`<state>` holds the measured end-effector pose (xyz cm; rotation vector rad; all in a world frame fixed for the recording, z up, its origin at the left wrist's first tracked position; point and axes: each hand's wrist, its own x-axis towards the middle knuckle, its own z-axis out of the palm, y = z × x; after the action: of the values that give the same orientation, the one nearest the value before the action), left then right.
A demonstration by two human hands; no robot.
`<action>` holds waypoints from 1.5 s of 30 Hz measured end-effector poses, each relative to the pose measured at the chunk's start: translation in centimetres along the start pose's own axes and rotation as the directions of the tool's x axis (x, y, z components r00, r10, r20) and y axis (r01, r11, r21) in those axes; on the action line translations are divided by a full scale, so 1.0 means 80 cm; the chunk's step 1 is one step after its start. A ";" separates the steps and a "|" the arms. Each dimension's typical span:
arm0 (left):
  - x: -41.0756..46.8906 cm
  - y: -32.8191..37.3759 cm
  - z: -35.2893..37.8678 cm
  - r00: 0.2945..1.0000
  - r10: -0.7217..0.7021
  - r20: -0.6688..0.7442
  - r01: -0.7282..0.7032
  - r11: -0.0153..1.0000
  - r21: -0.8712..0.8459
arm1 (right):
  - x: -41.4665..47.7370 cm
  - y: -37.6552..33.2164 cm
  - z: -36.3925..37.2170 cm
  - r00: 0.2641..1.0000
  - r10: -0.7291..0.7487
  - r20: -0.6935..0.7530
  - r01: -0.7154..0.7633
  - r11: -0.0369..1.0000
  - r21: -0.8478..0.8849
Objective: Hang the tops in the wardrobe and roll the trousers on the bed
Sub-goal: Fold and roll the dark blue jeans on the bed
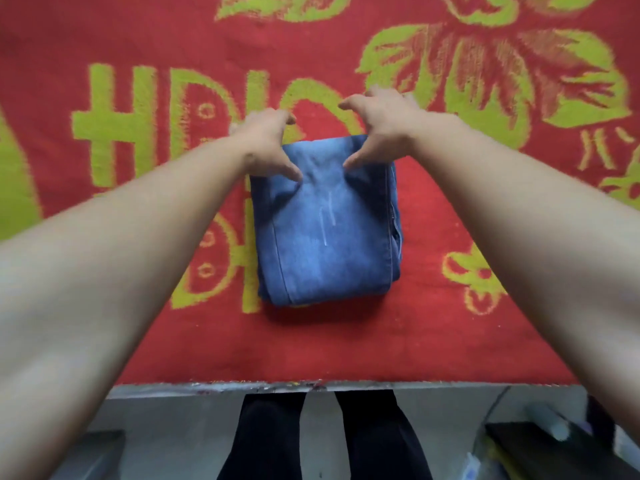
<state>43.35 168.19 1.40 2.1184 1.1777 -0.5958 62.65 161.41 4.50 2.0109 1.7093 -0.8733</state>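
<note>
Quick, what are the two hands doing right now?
Left hand: thumb on the jeans, fingers curled; grip cannot be told.
Right hand: likewise thumb on the jeans, grip cannot be told.
</note>
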 end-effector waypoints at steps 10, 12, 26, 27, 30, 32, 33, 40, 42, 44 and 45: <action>0.022 0.027 0.032 0.987 0.052 0.154 -0.069 0.992 0.106 | 0.024 -0.045 0.013 0.959 0.111 0.262 -0.082 0.990 -0.117; 0.006 0.029 0.036 0.989 0.030 0.145 -0.053 0.985 0.162 | 0.015 -0.050 0.013 0.947 0.126 0.297 -0.091 0.988 -0.129; -0.186 0.034 0.141 0.966 -0.076 -0.246 0.098 0.992 0.080 | -0.148 -0.101 0.080 0.995 -0.105 -0.005 0.103 0.983 -0.150; -0.202 0.039 0.147 0.961 -0.092 -0.262 0.118 0.990 0.083 | -0.165 -0.103 0.084 0.992 -0.122 -0.023 0.117 0.983 -0.144; -0.258 0.058 0.153 0.947 -0.134 -0.291 0.170 0.980 0.101 | -0.220 -0.107 0.096 0.984 -0.165 -0.064 0.156 0.979 -0.132; -0.298 0.073 0.161 0.932 -0.166 -0.321 0.214 0.969 0.121 | -0.257 -0.106 0.107 0.973 -0.195 -0.122 0.182 0.977 -0.110; -0.319 0.082 0.166 0.926 -0.186 -0.329 0.239 0.963 0.126 | -0.277 -0.105 0.112 0.967 -0.212 -0.141 0.198 0.974 -0.108; -0.503 0.099 0.148 0.804 -0.396 -0.443 0.471 0.879 0.069 | -0.393 -0.173 0.075 0.837 -0.524 -0.157 0.472 0.837 -0.277; -0.569 0.088 0.119 0.735 -0.461 -0.497 0.548 0.836 0.035 | -0.430 -0.223 0.040 0.768 -0.617 -0.173 0.537 0.767 -0.350; -0.638 0.076 0.089 0.637 -0.520 -0.569 0.622 0.782 -0.018 | -0.471 -0.277 0.005 0.682 -0.699 -0.214 0.587 0.698 -0.409; -0.674 0.071 0.075 0.583 -0.545 -0.603 0.656 0.753 -0.047 | -0.495 -0.305 -0.011 0.638 -0.733 -0.238 0.604 0.667 -0.435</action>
<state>21.01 130.59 33.92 2.0767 2.3516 -0.3235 36.08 137.28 34.05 1.3515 2.7366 -0.3170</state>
